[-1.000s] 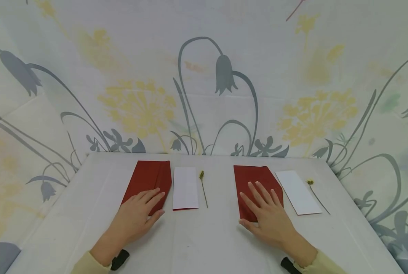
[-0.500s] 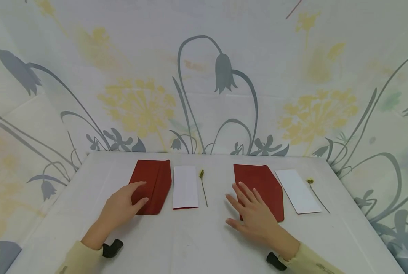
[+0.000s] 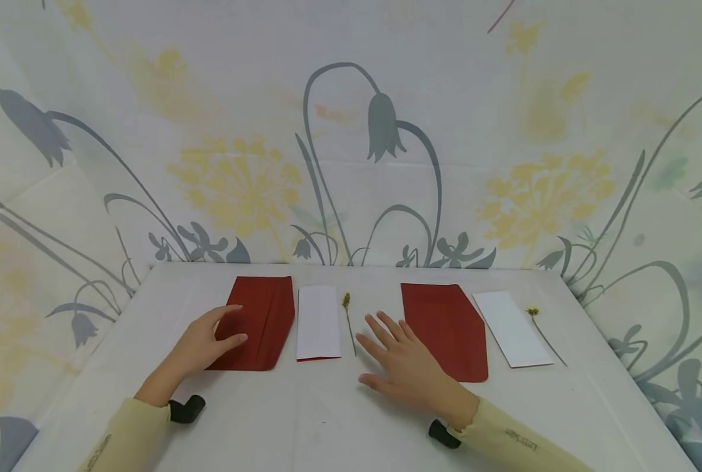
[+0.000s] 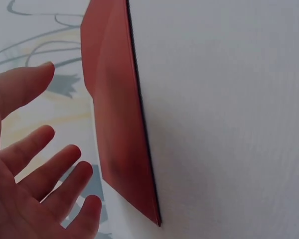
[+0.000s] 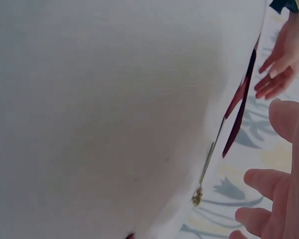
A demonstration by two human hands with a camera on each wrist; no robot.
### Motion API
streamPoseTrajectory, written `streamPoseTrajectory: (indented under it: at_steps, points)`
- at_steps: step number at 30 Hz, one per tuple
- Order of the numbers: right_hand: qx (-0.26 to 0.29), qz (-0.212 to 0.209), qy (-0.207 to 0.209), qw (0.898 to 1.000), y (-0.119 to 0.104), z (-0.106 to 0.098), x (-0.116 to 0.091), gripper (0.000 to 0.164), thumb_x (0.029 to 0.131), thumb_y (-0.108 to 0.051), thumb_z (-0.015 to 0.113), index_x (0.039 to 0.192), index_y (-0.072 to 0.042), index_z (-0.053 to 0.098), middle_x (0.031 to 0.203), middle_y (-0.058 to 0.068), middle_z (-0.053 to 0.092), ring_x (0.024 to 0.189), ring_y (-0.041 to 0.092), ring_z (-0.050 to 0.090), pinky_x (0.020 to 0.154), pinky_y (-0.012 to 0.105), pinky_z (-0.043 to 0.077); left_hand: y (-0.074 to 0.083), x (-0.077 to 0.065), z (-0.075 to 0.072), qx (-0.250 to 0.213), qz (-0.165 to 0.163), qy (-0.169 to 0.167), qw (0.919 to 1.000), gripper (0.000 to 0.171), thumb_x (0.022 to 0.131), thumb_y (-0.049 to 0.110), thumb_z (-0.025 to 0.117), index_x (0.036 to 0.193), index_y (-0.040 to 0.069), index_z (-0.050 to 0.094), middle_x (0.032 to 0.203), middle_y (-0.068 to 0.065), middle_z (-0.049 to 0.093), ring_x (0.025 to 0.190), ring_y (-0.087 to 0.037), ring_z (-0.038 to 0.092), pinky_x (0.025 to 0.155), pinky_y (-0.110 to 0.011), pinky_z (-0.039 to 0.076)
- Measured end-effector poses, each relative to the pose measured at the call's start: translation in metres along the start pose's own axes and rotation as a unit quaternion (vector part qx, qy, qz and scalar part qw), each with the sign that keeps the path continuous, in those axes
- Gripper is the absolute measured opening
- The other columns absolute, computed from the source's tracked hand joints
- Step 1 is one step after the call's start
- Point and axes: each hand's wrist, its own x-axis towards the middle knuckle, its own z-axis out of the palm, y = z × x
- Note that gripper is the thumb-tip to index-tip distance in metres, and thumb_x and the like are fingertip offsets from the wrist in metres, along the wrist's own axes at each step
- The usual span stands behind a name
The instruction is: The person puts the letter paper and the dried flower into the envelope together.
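A red envelope [image 3: 271,324] lies flat at the left of the table, with its flap side to the right. My left hand [image 3: 191,347] hovers over its left part, fingers loosely spread and holding nothing; a gap to the envelope [image 4: 119,119] shows in the left wrist view. My right hand [image 3: 406,367] is held above the table with spread fingers, left of the second red envelope [image 3: 448,331]. It grips nothing. Close to its fingertips lies a thin-stemmed dried flower [image 3: 347,301], also visible in the right wrist view as a small yellowish flower head [image 5: 197,195].
Between the left envelope and that flower lies a white folded card [image 3: 318,321] with a red lower edge. Right of the second envelope are another white card [image 3: 512,330] and another flower [image 3: 533,311]. All rest on a white table [image 3: 327,426] before a flower-printed cloth [image 3: 463,98].
Both hands have lifted off the red envelopes and moved left. The right hand has left its envelope uncovered and now hangs beside it. Envelopes, cards and flowers stay in place.
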Motion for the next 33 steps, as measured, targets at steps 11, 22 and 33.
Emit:
streamPoseTrajectory:
  at_steps: [11, 22, 33]
  points:
    - [0.022, -0.061, -0.046, 0.997, -0.034, 0.008, 0.04, 0.067, 0.099, -0.059, 0.049, 0.152, -0.02, 0.042, 0.162, 0.012, 0.026, 0.15, 0.033, 0.018, 0.115, 0.054, 0.025, -0.012, 0.001, 0.005, -0.005, -0.008, -0.021, 0.9997, 0.057, 0.091, 0.023, 0.074, 0.138, -0.001, 0.052, 0.138, -0.027, 0.052, 0.128, -0.047, 0.045, 0.101, -0.063, 0.04]
    - [0.024, -0.092, -0.081, 0.992, -0.052, 0.012, 0.076, 0.067, 0.099, -0.06, 0.046, 0.155, -0.024, 0.038, 0.165, 0.007, 0.019, 0.151, 0.028, 0.011, 0.117, 0.047, 0.023, -0.012, 0.013, -0.001, 0.042, -0.002, -0.049, 0.9979, 0.051, 0.094, 0.024, 0.071, 0.134, -0.002, 0.056, 0.137, -0.026, 0.054, 0.129, -0.048, 0.045, 0.103, -0.061, 0.038]
    - [0.0, -0.091, -0.11, 0.99, -0.076, 0.02, 0.107, 0.067, 0.098, -0.063, 0.045, 0.154, -0.028, 0.039, 0.164, 0.003, 0.021, 0.151, 0.024, 0.013, 0.117, 0.046, 0.024, -0.002, 0.03, 0.0, 0.09, -0.017, -0.065, 0.9937, 0.052, 0.09, 0.023, 0.073, 0.132, -0.004, 0.057, 0.132, -0.026, 0.056, 0.123, -0.045, 0.05, 0.1, -0.06, 0.042]
